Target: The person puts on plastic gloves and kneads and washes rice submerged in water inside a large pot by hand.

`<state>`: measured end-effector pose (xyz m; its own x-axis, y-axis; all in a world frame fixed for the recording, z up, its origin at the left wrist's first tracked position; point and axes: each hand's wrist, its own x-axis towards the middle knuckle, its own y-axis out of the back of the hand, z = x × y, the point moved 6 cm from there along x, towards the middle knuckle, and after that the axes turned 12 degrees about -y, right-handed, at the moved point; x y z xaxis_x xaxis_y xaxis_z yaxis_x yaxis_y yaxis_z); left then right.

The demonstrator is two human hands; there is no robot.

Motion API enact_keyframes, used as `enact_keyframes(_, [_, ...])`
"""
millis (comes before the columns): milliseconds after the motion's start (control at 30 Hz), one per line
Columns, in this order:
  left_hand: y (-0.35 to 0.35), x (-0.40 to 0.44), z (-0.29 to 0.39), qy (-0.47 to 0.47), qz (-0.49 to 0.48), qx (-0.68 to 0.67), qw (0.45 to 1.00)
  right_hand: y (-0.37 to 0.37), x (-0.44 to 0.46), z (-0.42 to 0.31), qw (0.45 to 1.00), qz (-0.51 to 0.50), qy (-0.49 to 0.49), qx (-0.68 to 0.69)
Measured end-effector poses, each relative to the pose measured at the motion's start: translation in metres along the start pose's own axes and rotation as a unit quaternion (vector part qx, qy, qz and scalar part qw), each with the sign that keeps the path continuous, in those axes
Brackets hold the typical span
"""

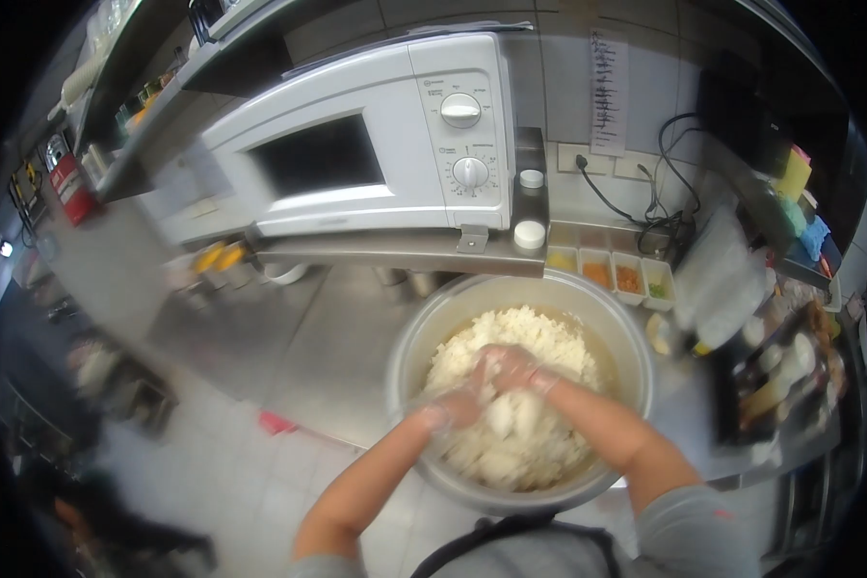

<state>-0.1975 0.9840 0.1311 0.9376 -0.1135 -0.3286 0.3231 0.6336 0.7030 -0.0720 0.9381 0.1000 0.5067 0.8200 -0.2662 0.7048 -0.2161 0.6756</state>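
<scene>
A large round metal bowl (643, 371) stands at the counter's front edge, filled with white, crumbly, rice-like food (559, 337). Thin clear gloves cover both of my hands, which meet over the middle of the bowl. My right hand (512, 368) is curled, its fingers bent around some of the white food. Beside it on the left, my left hand (460, 405) closes in against the same clump; its fingertips are partly hidden and blurred. Just below the hands lie paler, smoother lumps (513, 416). Yellowish liquid or residue shows along the bowl's inner wall.
A white microwave (356, 135) sits on a steel shelf (385, 249) behind the bowl. Small seasoning trays (629, 279) stand at the back right, near cables (660, 217). A dark crate of bottles and packets (785, 371) is at the right. Steel counter (347, 318) extends left.
</scene>
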Motion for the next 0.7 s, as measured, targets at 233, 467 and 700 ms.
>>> enact_keyframes(233, [0.015,0.013,-0.007,0.013,0.179,-0.095,0.979,0.005,0.016,0.026,0.959,0.028,-0.067,0.275])
enact_keyframes(467, [0.059,0.027,-0.03,0.125,0.175,0.103,0.971,0.035,0.014,0.019,0.99,0.053,-0.111,0.063])
enact_keyframes(700, [0.065,0.084,-0.013,-0.087,0.17,0.201,0.961,0.049,-0.023,0.031,0.988,0.121,0.1,0.004])
